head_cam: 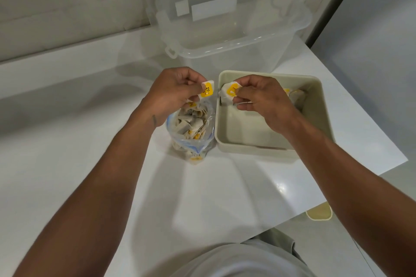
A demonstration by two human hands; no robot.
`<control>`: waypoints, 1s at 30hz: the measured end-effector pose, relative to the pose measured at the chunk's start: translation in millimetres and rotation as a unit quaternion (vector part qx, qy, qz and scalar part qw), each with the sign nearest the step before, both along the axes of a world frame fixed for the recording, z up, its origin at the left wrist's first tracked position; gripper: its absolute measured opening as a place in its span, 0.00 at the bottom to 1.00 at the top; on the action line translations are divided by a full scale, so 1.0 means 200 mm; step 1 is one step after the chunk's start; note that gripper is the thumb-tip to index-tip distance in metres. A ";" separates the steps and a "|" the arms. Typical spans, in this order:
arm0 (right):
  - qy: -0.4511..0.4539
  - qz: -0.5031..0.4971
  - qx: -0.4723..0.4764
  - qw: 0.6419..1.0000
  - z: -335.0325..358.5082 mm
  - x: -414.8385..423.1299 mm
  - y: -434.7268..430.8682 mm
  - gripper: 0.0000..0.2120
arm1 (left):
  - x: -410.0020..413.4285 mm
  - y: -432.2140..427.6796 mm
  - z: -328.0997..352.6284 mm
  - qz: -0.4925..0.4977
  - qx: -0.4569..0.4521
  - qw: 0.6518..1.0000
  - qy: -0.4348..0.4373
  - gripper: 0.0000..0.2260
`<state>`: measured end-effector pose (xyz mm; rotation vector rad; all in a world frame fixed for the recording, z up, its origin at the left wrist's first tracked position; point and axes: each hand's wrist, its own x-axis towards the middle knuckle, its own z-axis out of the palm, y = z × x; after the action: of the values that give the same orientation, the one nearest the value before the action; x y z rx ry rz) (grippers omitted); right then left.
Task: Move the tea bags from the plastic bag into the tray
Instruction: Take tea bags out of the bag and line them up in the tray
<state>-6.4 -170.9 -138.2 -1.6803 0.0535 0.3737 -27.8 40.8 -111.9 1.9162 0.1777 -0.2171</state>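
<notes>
At the bottom centre of the frame a grey-clad torso (238,261) is seen, with two bare forearms reaching up across a white counter (67,164). At centre, an open plastic bag (191,132) full of tea bags (191,122) stands just beside the left wall of a cream tray (252,147). Above the bag's mouth, a yellow-and-white tea bag tag (207,90) is pinched by the left hand (173,94). Over the tray's upper-left corner, a second tea bag (229,94) is gripped by the right hand (265,103). More tea bags (297,94) lie at the tray's far right. Beyond, in the upper centre, a clear plastic container (225,20) is set against a tiled wall (67,0).
</notes>
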 end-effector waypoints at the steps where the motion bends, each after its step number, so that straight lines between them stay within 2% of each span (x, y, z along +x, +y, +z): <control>1: -0.003 -0.001 0.001 1.000 0.00 0.00 -0.02 0.05 | 0.00 -0.01 0.01 -0.004 -0.006 1.000 -0.004 0.02; 4: -0.033 -0.004 -0.040 0.999 0.01 0.01 -0.08 0.04 | 0.03 -0.05 0.01 -0.028 0.016 0.999 -0.029 0.03; 7: -0.121 -0.025 -0.161 0.979 -0.01 0.04 -0.14 0.06 | 0.06 -0.09 -0.01 -0.059 0.107 0.989 -0.084 0.04; 10: -0.167 -0.042 -0.258 0.951 0.00 0.06 -0.21 0.06 | 0.08 -0.15 -0.01 -0.070 0.235 0.958 -0.150 0.02; 14: -0.188 -0.040 -0.313 0.930 0.00 0.05 -0.25 0.06 | 0.11 -0.22 -0.01 -0.106 0.391 0.893 -0.197 0.05; 18: -0.152 -0.013 -0.309 0.939 -0.08 0.07 -0.24 0.04 | 0.16 -0.30 -0.03 -0.150 0.480 0.840 -0.202 0.07; 22: -0.062 0.091 -0.270 0.956 -0.17 0.07 -0.23 0.05 | 0.19 -0.37 -0.06 -0.217 0.538 0.796 -0.173 0.06; 24: -0.056 0.118 -0.288 0.949 -0.21 0.10 -0.22 0.05 | 0.20 -0.39 -0.08 -0.238 0.559 0.777 -0.163 0.06; 30: -0.081 0.131 -0.414 0.897 -0.24 0.22 -0.17 0.07 | 0.26 -0.47 -0.09 -0.276 0.637 0.706 -0.139 0.04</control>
<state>38.6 -205.0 -186.5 -2.5766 -0.1641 0.4430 23.2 -53.1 -130.0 3.3401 -0.6596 -0.2070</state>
